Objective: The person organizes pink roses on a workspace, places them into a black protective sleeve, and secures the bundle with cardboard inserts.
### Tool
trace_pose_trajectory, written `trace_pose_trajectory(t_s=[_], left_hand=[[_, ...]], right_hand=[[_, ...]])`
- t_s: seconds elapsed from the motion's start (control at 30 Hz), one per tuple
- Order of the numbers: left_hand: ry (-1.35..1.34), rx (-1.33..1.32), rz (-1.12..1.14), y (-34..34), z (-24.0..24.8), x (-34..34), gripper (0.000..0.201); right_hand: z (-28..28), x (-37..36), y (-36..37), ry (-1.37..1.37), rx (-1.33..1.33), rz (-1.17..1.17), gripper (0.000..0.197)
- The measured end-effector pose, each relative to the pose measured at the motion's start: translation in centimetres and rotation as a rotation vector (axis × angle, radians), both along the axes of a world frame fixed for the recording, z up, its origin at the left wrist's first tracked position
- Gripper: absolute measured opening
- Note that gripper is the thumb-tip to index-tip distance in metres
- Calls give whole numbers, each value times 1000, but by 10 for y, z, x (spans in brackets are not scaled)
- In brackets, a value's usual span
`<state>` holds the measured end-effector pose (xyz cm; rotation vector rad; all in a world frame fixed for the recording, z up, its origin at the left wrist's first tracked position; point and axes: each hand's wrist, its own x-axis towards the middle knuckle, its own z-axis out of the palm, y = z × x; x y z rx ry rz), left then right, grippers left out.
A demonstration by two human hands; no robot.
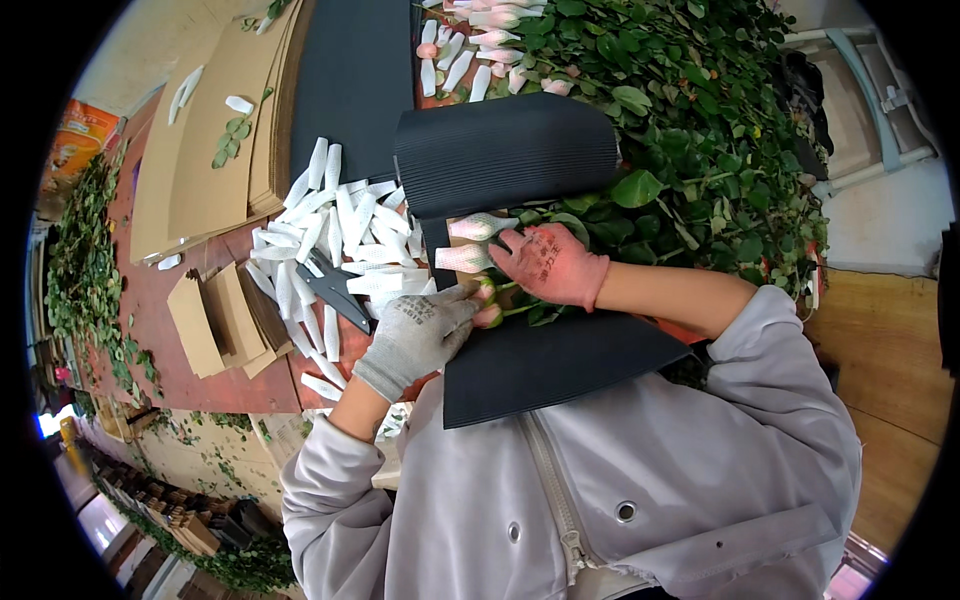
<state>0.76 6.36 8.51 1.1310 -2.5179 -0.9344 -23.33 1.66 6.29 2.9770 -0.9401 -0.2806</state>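
Note:
My left hand, in a grey knit glove, has its fingers pressed on a pale pink rose bud with a green base. Just above it, my right hand, in a pinkish-red glove, has its fingers curled at the base of a rose in a white foam net sleeve. A second netted rose lies beside that one, its stem running to the right. The roses lie between a black corrugated sheet in front of my body and its rolled-up far part. My fingers partly hide the stems.
Left of my hands lies a pile of white net sleeves with a black-handled tool on it. Cardboard sheets and folded cardboard pieces are farther left. Leafy stems fill the right; more netted roses lie at the back.

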Motion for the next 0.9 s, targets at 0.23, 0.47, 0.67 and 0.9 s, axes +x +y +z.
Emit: trace_pose_trajectory(t_s=[0.23, 0.47, 0.67, 0.9], left_hand=[[103, 16, 16, 3, -9, 2, 30], [95, -193, 288, -17, -7, 4, 27], [196, -131, 303, -31, -31, -2, 8], [178, -186, 373, -14, -23, 20, 11]], right_hand=[[15, -5, -10, 15, 115, 50, 45], [15, 3, -6, 41, 146, 27, 45], [-11, -7, -5, -78, 56, 36, 42], [7, 5, -8, -21, 175, -33, 41]])
